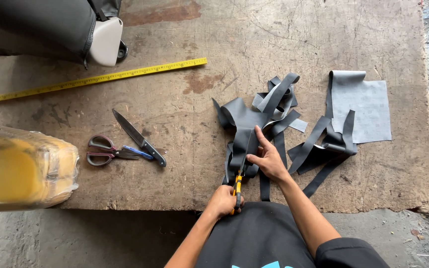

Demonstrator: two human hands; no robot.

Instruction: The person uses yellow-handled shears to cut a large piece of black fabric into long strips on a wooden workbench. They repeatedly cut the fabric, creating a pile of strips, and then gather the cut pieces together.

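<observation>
My left hand [223,201] is closed around a yellow-and-black handled cutting tool [238,186] at the near edge of the wooden board [184,164]. Its blade points away from me into a dark grey strip [242,144]. My right hand [269,160] lies flat on that strip just right of the blade, with the forefinger stretched along it. The strip belongs to a tangled heap of grey leatherette strips [274,101]. More loose strips [323,146] lie to the right.
A light grey sheet [366,106] lies right of the strips. Left of them are a black-handled knife [137,136], maroon-handled scissors [103,150] and a long yellow measuring rule [90,79]. A plastic-wrapped yellow foam block [21,168] overhangs the left edge. A dark seat [50,22] stands at the far left.
</observation>
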